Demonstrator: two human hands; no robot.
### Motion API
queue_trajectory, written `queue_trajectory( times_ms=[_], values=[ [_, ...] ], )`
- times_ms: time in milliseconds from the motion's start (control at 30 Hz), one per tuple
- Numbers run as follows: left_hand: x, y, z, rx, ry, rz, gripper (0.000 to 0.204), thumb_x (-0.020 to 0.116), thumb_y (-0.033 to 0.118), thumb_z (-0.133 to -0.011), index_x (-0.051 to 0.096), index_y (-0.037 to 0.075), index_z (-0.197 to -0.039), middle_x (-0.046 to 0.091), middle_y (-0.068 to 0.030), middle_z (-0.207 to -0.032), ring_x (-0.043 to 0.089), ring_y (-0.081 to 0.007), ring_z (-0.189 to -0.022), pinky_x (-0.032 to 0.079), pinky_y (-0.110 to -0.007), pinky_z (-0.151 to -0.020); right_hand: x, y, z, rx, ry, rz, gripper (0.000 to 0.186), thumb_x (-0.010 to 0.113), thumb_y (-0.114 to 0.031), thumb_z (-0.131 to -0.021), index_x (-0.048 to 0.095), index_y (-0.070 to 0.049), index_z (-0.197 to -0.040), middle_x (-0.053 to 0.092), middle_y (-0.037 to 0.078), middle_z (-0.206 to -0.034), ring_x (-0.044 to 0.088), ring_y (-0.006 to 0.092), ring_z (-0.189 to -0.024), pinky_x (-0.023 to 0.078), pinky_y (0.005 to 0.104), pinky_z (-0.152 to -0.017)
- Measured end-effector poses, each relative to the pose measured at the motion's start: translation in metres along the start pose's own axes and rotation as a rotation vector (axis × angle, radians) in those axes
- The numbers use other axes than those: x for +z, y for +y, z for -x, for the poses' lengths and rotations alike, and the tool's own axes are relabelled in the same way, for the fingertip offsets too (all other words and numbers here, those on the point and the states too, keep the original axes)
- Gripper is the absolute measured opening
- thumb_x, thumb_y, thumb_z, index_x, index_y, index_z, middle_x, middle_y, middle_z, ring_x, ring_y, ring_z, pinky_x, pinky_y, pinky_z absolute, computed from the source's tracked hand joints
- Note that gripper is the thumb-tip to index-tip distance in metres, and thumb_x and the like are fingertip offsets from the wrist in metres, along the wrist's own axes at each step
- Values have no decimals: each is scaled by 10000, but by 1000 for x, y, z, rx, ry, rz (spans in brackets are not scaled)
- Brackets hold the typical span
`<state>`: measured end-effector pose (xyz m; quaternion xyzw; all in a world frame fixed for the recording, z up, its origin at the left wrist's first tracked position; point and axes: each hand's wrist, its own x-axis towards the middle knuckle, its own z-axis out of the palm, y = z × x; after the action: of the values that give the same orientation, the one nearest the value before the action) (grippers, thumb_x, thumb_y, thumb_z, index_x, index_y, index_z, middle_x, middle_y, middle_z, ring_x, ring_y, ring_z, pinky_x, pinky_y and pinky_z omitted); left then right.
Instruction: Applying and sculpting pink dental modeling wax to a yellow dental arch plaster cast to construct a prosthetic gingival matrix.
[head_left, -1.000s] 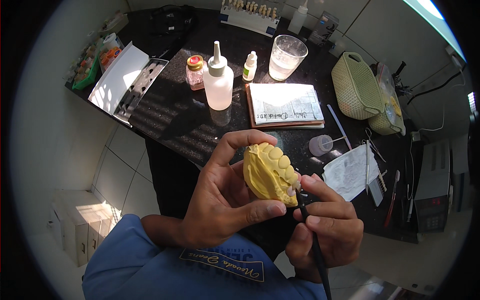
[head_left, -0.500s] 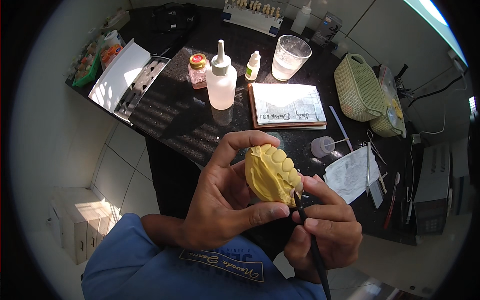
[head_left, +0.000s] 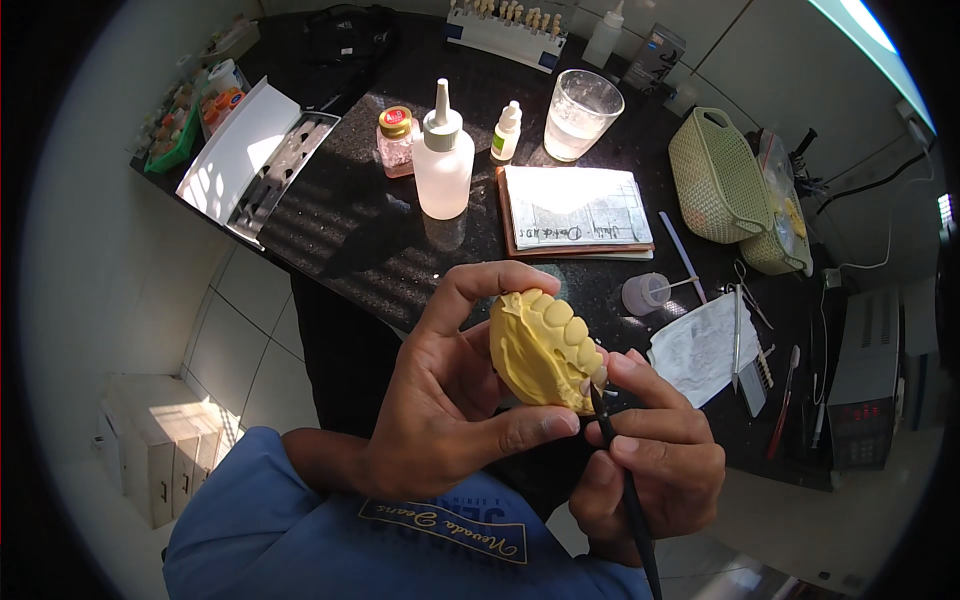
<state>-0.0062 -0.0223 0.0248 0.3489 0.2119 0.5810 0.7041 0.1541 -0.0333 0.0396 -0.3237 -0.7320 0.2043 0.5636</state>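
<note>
My left hand [head_left: 440,390] holds a yellow plaster dental cast [head_left: 530,350] between thumb and fingers, raised above my lap with its row of teeth turned to the right. In my right hand [head_left: 660,450], gripped like a pen, is a slender black tool [head_left: 634,510]. Its tip meets the cast's lower right edge, by a paler tooth. Whether the tip is a brush or a blade is too small to tell. My right index finger rests close beside that edge of the cast.
On the dark counter stand a white nozzle bottle [head_left: 443,170], a pink jar [head_left: 396,150], a small dropper bottle [head_left: 506,132], a glass [head_left: 582,115] and a notepad [head_left: 580,205]. To the right lie a small cup [head_left: 645,292], a white cloth [head_left: 700,345] and a green basket [head_left: 715,180].
The tool's tip has shifted very slightly along the cast's lower right edge. Both hands otherwise keep their place and grip.
</note>
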Motion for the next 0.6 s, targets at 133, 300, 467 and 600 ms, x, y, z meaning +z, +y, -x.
queue_trajectory(
  times_ms=[133,300,467,600],
  values=[
    [-1,0,0,6,-16,-5,749,752,40,-784,246,96,-1334,585,-184,-1119,603,-189,-1054,498,-332,-941,0,0,1,2,15,-23,316,752,22,-678,561,-41,-922,645,131,-806,674,387,-955,544,519,-855],
    [-1,1,1,2,-10,9,748,752,40,-785,245,94,-1332,585,-187,-1120,604,-187,-1053,500,-334,-941,2,1,0,-12,34,-22,312,748,24,-677,561,-35,-919,645,138,-804,677,388,-941,547,522,-844],
    [0,-3,0,30,-6,-5,749,753,39,-783,245,92,-1331,586,-188,-1117,604,-188,-1053,498,-337,-945,-1,1,0,-10,12,-8,309,746,27,-676,561,-35,-916,648,137,-804,677,388,-945,546,521,-847],
    [0,-3,0,42,6,-25,749,753,38,-784,245,93,-1332,586,-187,-1113,603,-186,-1052,497,-335,-944,0,0,0,-7,-3,-2,317,747,26,-680,560,-40,-927,648,132,-811,672,387,-960,542,518,-860]
  ],
)
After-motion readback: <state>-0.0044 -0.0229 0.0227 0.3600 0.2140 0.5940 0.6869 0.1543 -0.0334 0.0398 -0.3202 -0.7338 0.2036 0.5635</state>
